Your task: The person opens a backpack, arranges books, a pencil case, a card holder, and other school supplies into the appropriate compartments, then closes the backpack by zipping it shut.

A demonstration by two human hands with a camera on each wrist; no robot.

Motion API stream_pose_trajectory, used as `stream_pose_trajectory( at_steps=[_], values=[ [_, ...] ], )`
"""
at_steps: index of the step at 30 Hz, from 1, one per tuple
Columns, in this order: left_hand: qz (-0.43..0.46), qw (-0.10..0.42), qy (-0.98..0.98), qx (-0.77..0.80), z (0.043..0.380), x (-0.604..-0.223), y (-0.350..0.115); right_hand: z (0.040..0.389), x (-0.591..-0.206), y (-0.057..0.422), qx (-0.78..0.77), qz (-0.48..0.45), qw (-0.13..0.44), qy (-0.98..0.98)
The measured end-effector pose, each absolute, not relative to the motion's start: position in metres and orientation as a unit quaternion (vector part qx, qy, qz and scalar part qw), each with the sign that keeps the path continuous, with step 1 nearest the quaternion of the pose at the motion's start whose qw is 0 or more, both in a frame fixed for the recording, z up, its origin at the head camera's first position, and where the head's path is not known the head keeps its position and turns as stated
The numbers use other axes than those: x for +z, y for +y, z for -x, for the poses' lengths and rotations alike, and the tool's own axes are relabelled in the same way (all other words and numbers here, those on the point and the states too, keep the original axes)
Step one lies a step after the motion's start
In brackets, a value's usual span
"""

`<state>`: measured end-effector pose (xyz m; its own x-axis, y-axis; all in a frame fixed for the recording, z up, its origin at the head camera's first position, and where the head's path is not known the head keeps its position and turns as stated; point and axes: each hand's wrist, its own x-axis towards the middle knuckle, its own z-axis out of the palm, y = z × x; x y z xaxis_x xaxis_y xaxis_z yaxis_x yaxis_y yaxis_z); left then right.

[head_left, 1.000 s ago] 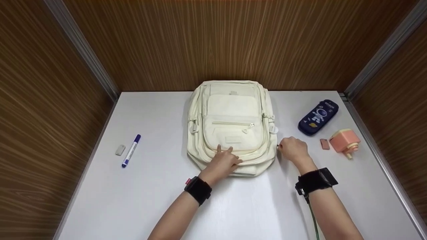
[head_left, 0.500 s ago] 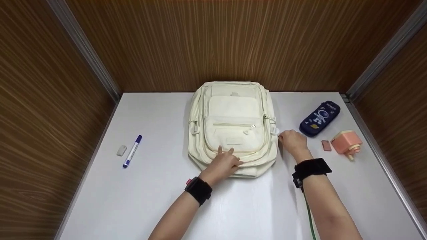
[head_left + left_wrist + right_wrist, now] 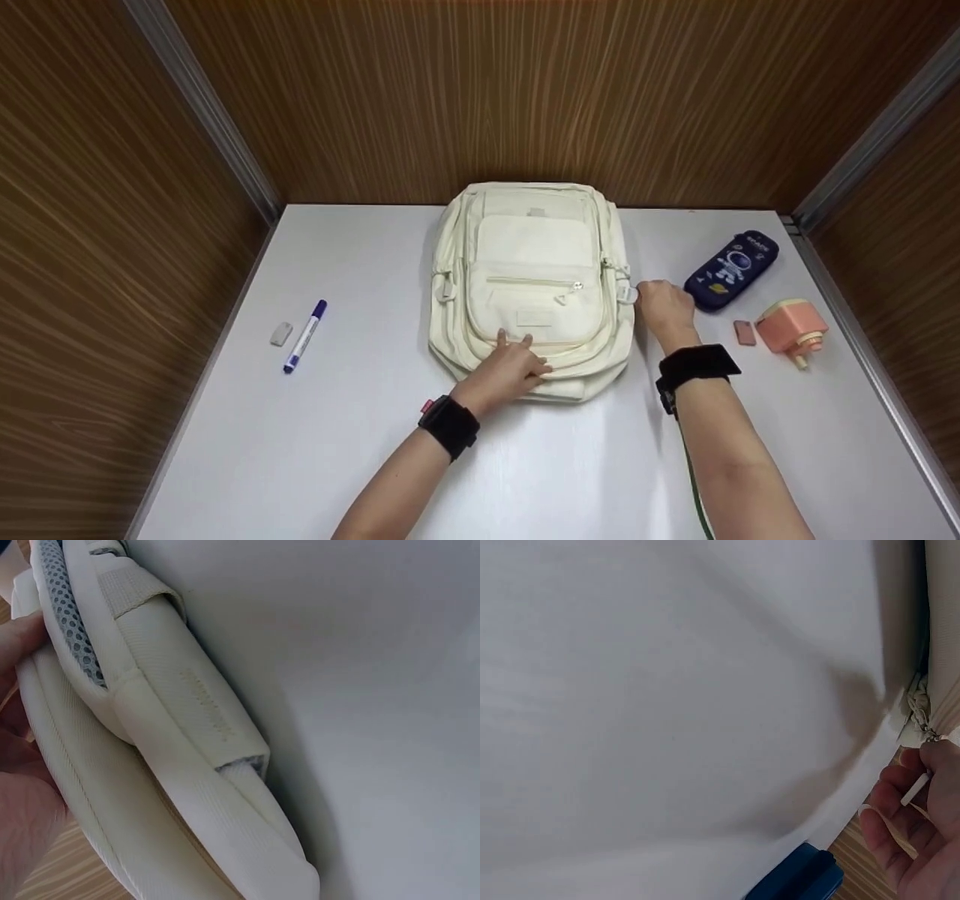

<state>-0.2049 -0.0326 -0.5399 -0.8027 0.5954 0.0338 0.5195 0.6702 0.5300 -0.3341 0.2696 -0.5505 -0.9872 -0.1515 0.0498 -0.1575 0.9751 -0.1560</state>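
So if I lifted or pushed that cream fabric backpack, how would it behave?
The backpack would probably flex rather than stay rigid, since it looks made of soft cloth. Lying flat on its broad back, it likely won't roll or tip.

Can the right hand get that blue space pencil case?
Probably yes: the pencil case lies close beside the right hand, with nothing seen blocking the way. That hand would likely have to let go of the small white tab it pinches.

"SPACE" | navy pencil case, right of the backpack || marker, left of the backpack | barrel print too small to read || backpack's front patch | lettering, if any, illegible
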Motion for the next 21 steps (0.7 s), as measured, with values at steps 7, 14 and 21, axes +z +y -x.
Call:
stream_pose_trajectory(
  at_steps=[7, 14, 21],
  values=[
    [-0.319, 0.074, 0.902, 0.282, 0.2047, -0.5392, -0.036, 0.3368, -0.5511, 0.267, 0.082, -0.059, 0.016, -0.995],
    [-0.317, 0.081, 0.902, 0.284, 0.2017, -0.5423, -0.0372, 0.3396, -0.5506, 0.2676, 0.091, -0.066, -0.011, -0.994],
    [-0.329, 0.075, 0.908, 0.25, 0.2005, -0.5419, -0.0397, 0.3378, -0.5427, 0.2651, 0.112, -0.076, -0.003, -0.991]
  ],
)
